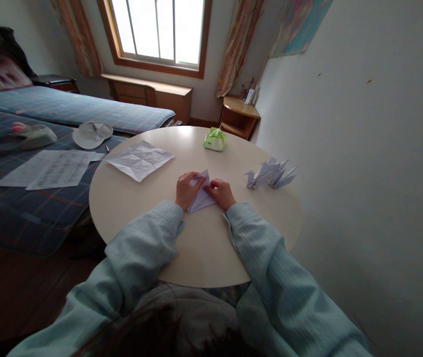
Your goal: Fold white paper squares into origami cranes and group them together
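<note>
A partly folded white paper point(201, 197), kite-shaped with its point away from me, lies on the round beige table point(159, 218). My left hand point(186, 189) rests on its left side with fingers curled down onto the paper. My right hand point(221, 192) presses on the right side, fingers bent and pinching a fold near the centre. Both arms wear pale blue sleeves.
A creased, unfolded sheet point(139, 159) lies at the table's left. Several folded paper cranes point(271, 174) sit at the right near the wall. A green-white tissue pack point(214, 140) stands at the far edge. Papers point(47, 168) and a white cap point(92, 134) lie on the bed at left.
</note>
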The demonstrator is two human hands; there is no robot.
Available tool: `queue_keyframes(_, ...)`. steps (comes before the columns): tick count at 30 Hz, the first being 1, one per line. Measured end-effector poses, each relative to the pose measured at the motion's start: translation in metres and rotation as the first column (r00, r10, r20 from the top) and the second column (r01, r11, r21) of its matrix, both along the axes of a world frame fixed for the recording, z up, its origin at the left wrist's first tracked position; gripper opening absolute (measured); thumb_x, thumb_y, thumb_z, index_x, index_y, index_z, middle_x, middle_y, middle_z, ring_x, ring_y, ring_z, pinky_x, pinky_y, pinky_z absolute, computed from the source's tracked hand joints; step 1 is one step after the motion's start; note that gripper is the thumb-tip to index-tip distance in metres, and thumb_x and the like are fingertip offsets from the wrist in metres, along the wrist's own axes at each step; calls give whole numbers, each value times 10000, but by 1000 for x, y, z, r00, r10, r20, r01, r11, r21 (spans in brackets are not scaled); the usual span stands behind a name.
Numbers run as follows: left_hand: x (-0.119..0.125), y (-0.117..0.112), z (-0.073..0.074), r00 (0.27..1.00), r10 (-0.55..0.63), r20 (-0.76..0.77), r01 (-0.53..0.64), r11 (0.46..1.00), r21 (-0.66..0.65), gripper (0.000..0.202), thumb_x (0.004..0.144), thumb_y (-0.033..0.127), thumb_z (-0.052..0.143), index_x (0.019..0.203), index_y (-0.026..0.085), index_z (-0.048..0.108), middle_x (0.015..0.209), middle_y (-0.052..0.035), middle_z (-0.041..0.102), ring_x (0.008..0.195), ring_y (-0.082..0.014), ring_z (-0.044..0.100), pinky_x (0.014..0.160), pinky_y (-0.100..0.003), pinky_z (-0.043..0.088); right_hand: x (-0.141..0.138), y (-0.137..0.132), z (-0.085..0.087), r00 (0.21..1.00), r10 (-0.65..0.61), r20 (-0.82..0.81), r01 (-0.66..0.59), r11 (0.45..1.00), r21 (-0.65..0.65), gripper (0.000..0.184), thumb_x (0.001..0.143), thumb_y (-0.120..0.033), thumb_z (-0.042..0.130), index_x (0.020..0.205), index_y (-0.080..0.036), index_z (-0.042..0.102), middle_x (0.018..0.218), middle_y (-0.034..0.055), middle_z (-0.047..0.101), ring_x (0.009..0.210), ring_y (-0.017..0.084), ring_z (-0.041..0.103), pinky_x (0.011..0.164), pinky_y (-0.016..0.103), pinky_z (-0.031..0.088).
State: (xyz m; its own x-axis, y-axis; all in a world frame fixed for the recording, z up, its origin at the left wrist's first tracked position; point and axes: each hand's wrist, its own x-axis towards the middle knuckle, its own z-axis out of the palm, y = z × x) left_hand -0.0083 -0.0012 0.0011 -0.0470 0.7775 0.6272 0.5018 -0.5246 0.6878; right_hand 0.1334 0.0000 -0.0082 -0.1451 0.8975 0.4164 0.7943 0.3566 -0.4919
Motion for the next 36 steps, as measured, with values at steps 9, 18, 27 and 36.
queue_keyframes(9,0,1,-2,999,10,-34,-8,999,36,133,699,334,603,726,204,621,760,-17,663,764,-159,582,752,-300,434,-1,-1,1,1000,4,-9,-4,1000,7,211,698,-307,564,551,-162,521,571,-15,508,569,93,421,573,209,315)
queue_keyframes(18,-1,-1,2,999,2,-53,-1,1000,26,108,715,300,588,718,193,607,739,-21,647,744,-156,575,744,-292,428,-1,-1,0,1000,19,-25,-18,1000,24,219,714,-318,557,568,-155,543,586,-8,529,579,92,434,593,208,325)
queue_keyframes(27,-1,-2,3,999,-7,-40,8,1000,8,130,729,313,567,712,187,598,741,-27,643,733,-150,569,723,-280,430,-2,-2,1,1000,12,-25,-11,1000,27,233,718,-337,554,570,-157,546,580,-10,530,573,92,433,585,208,323)
queue_keyframes(36,0,-1,0,999,-41,-17,41,999,-17,141,725,325,563,715,189,598,724,-18,636,703,-134,565,682,-255,433,-2,-2,2,1000,7,0,-7,1000,19,312,741,-395,522,537,-159,527,556,-10,518,553,87,412,573,210,309)
